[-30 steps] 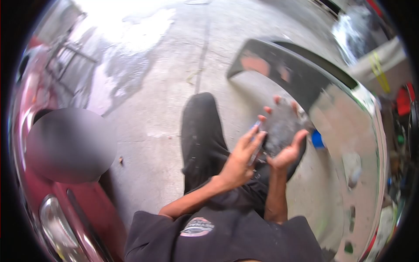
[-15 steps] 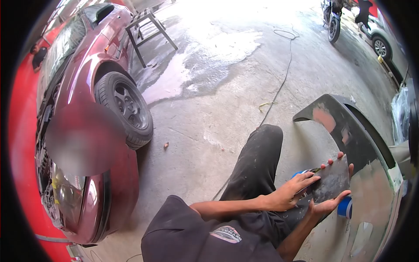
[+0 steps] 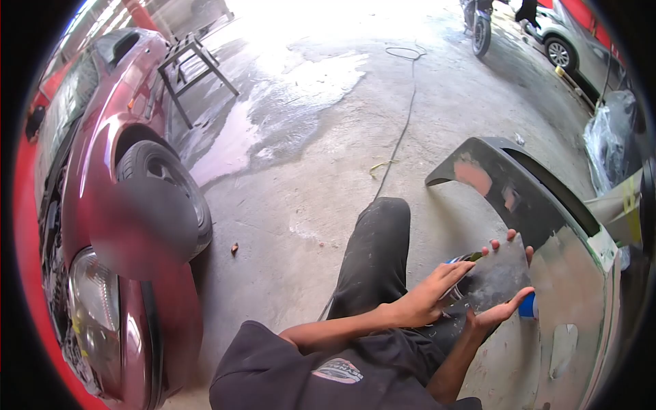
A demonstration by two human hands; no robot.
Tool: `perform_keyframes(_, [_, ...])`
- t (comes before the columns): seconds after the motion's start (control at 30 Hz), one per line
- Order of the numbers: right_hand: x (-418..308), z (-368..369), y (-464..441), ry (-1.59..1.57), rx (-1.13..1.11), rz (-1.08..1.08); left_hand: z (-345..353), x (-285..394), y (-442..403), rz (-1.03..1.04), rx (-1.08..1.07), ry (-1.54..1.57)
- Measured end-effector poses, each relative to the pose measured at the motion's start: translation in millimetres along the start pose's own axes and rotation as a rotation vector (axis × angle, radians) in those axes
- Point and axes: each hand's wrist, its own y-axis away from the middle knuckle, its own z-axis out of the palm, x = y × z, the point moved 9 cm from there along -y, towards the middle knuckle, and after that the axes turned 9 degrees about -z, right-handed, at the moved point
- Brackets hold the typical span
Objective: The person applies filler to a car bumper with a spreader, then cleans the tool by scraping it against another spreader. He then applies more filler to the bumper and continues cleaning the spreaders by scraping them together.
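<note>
My right hand (image 3: 502, 316) holds a flat grey board (image 3: 501, 277) from beneath. Its thumb lies along the near side and its fingertips curl over the far edge. Pale smears cover the board's face. At the board's left edge is my left hand (image 3: 427, 298), its fingers close together and pointing toward the board. Whatever those fingers grip is hidden beneath them. Behind the board, a blue item (image 3: 527, 305) shows in part, and a dark rounded rim (image 3: 471, 257) with blue beside it peeks out past my left fingers.
A car bumper (image 3: 509, 195) with sanded, filled patches stands close on my right. At left is a dark red car (image 3: 102, 205), with a metal stand (image 3: 195, 68) behind it. A cable (image 3: 403, 130) crosses the concrete floor. Farther back are a motorcycle (image 3: 480, 31) and plastic sheeting (image 3: 610, 140).
The view has turned right, so the surroundings appear farther left. My left fingers have drawn back from the board's face toward its left edge. My right hand keeps its hold on the board.
</note>
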Motion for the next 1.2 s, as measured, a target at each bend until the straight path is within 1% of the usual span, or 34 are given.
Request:
perform_keyframes(0.13, [11,0,2,-0.041,-0.073,0.053,3,-6,-3,0.0,-0.036,-0.044])
perform_keyframes(0.23, [16,-4,3,-0.06,-0.088,0.069,7,2,1,0.028,-0.053,-0.141])
perform_keyframes(0.27, [17,-5,3,-0.093,-0.091,0.099,7,0,4,0.006,-0.056,-0.16])
perform_keyframes(0.33, [18,-5,5,-0.059,-0.096,0.142,11,-2,7,-0.033,-0.088,-0.185])
perform_keyframes(0.43, [20,-6,7,0.042,-0.093,0.135,14,-5,3,-0.021,-0.03,-0.169])
perform_keyframes(0.5, [23,-10,7,-0.015,-0.096,0.178,16,-2,1,-0.029,-0.004,-0.178])
perform_keyframes(0.57, [22,-11,3,-0.058,-0.075,0.155,22,-3,3,-0.033,0.015,-0.215])
perform_keyframes(0.63, [19,-10,1,-0.104,-0.061,0.157,27,-3,7,-0.026,-0.015,-0.253])
perform_keyframes(0.73, [16,-11,-2,-0.16,-0.03,0.223,31,2,10,0.022,-0.015,-0.307])
perform_keyframes(0.83, [18,-8,-2,-0.175,-0.05,0.292,29,4,5,0.047,0.048,-0.329])
perform_keyframes(0.9, [19,-15,-1,-0.098,-0.044,0.284,27,-3,-4,0.036,0.08,-0.286])
perform_keyframes(0.93, [20,-17,-1,-0.056,-0.035,0.274,25,3,-9,0.077,0.112,-0.283])
perform_keyframes(1.0, [19,-19,0,-0.014,-0.025,0.265,27,4,-9,0.094,0.143,-0.287])
perform_keyframes(1.13, [19,-13,-2,-0.128,-0.025,0.318,28,20,-2,0.173,0.186,-0.39])
perform_keyframes(1.2, [24,-11,-2,-0.176,-0.045,0.347,26,18,-3,0.174,0.194,-0.431])
